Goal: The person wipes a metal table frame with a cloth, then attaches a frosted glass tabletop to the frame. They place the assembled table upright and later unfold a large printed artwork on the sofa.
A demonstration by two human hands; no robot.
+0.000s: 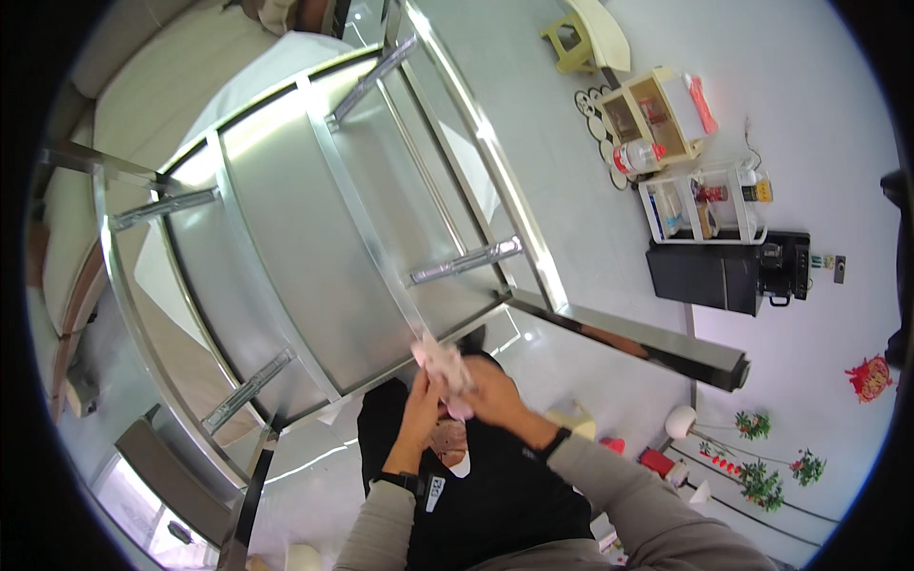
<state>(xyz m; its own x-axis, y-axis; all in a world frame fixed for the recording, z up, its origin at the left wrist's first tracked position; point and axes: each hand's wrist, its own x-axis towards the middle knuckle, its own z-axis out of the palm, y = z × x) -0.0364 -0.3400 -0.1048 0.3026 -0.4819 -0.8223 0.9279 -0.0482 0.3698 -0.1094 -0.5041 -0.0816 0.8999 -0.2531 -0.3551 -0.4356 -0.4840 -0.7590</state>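
Both hands meet in front of my body at a small pale pink and whitish crumpled thing (443, 366), soft-looking and blurred, so its kind is unclear. My left hand (419, 409) is closed around its left side. My right hand (495, 395), smeared by motion, closes on it from the right. Just beyond them stands a shiny metal table frame (328, 181) with a grey panel and cross bars. Several clear-wrapped brackets (466, 261) are fixed along its sides. One square metal leg (647, 343) points right, ending in a dark foot.
A beige sofa (171, 71) with a white sheet lies behind the frame at left. To the right are a white rack cart (705, 205), a black dispenser (709, 271), a wooden cabinet (647, 119) and a yellow stool (568, 43). Potted greenery (762, 483) stands lower right.
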